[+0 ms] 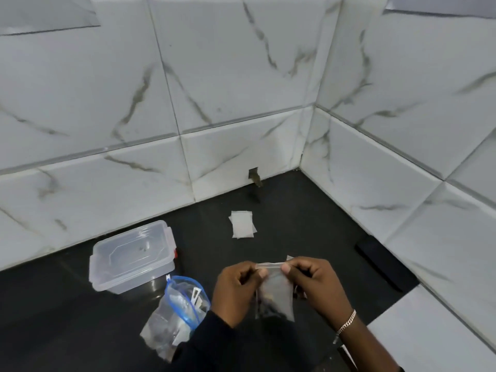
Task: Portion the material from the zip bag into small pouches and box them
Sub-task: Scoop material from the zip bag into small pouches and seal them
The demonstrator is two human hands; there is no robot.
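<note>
A small clear pouch (276, 296) with dark material in its bottom hangs between my hands above the black counter. My left hand (236, 294) pinches the left end of its top edge and my right hand (314, 285) pinches the right end. The big zip bag (177, 310) with a blue seal stands open to the left of my left wrist, holding dark bits and a white scoop-like piece. A clear plastic box (131, 256) with its lid on sits further left near the wall. A small stack of empty pouches (243, 224) lies farther back.
Marble-patterned tiled walls (241, 76) close the counter at the back and right, meeting in a corner. A dark flat object (375, 256) lies along the right wall. A small hole (254, 177) with debris is in the back wall's base.
</note>
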